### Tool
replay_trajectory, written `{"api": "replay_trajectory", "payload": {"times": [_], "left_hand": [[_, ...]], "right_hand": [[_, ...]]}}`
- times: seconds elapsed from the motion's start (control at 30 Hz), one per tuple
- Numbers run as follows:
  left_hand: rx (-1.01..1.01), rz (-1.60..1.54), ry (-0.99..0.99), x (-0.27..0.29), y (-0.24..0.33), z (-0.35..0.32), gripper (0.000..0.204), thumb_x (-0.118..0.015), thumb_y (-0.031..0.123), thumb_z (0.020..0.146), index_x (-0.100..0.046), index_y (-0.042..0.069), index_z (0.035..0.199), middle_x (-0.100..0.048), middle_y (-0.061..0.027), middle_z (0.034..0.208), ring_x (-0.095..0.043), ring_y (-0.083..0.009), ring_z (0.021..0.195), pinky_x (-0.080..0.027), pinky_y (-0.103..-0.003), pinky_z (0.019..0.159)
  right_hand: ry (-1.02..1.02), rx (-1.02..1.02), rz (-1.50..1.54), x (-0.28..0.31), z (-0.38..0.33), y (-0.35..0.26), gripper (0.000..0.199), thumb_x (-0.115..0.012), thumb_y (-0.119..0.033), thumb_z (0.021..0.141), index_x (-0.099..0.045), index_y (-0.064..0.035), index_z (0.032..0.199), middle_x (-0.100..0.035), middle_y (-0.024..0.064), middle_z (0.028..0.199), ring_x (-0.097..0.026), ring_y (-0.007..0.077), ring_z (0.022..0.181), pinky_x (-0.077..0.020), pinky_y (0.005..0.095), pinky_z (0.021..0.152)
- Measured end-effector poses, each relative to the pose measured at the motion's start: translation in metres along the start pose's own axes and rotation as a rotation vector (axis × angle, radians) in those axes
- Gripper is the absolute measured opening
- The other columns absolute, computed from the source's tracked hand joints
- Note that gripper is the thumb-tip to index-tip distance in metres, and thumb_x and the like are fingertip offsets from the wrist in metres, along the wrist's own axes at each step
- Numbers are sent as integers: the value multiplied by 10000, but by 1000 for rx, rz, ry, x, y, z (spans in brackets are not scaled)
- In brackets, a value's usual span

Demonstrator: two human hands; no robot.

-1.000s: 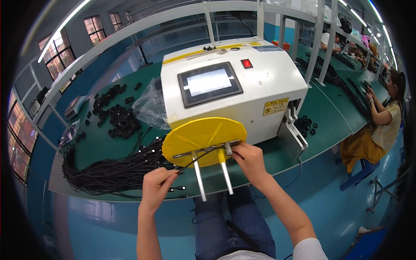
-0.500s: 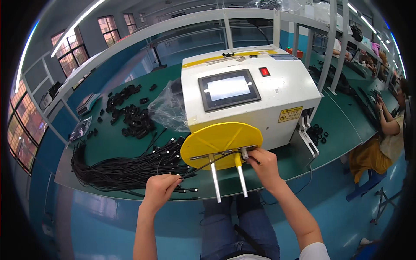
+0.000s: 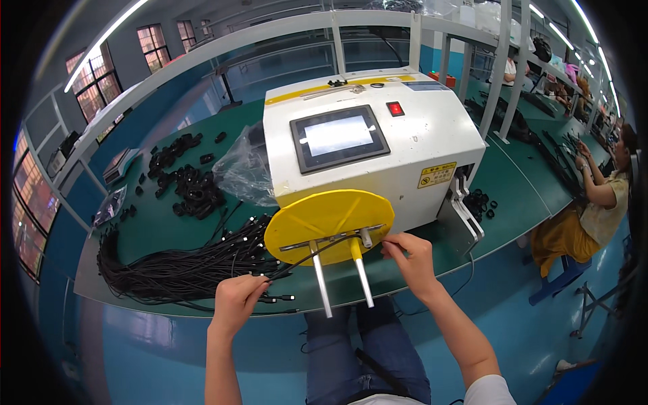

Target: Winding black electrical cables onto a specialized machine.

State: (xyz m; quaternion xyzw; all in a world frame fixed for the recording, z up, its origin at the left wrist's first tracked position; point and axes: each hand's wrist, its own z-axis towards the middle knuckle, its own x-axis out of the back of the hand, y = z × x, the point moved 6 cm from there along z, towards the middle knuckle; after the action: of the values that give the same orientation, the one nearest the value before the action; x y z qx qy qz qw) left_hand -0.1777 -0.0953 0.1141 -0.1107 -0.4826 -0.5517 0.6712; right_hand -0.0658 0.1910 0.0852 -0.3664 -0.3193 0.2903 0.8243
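A yellow disc (image 3: 329,209) on the front of a white winding machine (image 3: 378,162) carries two silver rods and a short grey peg (image 3: 366,237). Across the disc runs a black cable (image 3: 304,259), passing over the rods toward the peg. My left hand (image 3: 236,301) pinches this cable left of the disc, beside the bundle of black cables (image 3: 182,266). Just off the disc's right edge is my right hand (image 3: 410,262), its fingers bent and slightly apart, with nothing seen in them. Its fingertips do not touch the peg.
Black rings or small coils (image 3: 192,182) lie in a heap by a clear plastic bag (image 3: 246,172). More black rings (image 3: 480,204) sit right of the machine. A metal bracket (image 3: 466,216) juts from its side. A co-worker (image 3: 594,202) sits at the far right.
My right hand has come off the peg and moved slightly right of the disc. The left hand keeps its hold on the cable. The whole view has shifted a little.
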Motion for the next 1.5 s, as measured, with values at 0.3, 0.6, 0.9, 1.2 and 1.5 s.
{"api": "replay_trajectory", "payload": {"times": [0.3,0.6,0.9,1.2,1.5], "left_hand": [[-28,55,83,14,-4,-7,66,-662,40,761,-631,4,806,-547,-95,609,-551,-231,541,-410,-315,498],[-67,48,130,7,-7,-18,109,-696,76,725,-632,36,805,-580,-85,680,-579,-260,622,-481,-344,579],[-112,452,116,46,-71,-14,115,-618,19,659,-574,85,742,-573,-60,734,-580,-235,808,-441,-431,821],[785,484,686,227,-210,-31,276,-488,268,930,-571,9,884,-618,-145,753,-609,-275,714,-468,-394,639],[-303,945,739,281,-36,96,214,-617,175,840,-587,69,1023,-594,-115,989,-553,-288,1001,-461,-378,824]], "right_hand": [[-279,75,-41,-44,-26,-9,95,-609,-32,825,-648,33,882,-652,100,753,-645,157,678,-509,252,610],[-332,-677,1053,-203,-63,-48,183,-533,-102,919,-555,-8,1074,-587,78,780,-597,149,626,-485,242,536],[-311,-556,1037,-205,-39,-59,149,-534,-99,919,-599,30,953,-611,94,781,-603,147,628,-504,251,551],[-313,-579,1053,-210,-33,-64,158,-541,-99,917,-609,43,936,-630,120,811,-619,154,643,-525,253,578],[-279,-587,1059,-211,-25,-56,165,-547,-97,915,-608,53,942,-635,131,823,-625,163,638,-531,254,603]]}}
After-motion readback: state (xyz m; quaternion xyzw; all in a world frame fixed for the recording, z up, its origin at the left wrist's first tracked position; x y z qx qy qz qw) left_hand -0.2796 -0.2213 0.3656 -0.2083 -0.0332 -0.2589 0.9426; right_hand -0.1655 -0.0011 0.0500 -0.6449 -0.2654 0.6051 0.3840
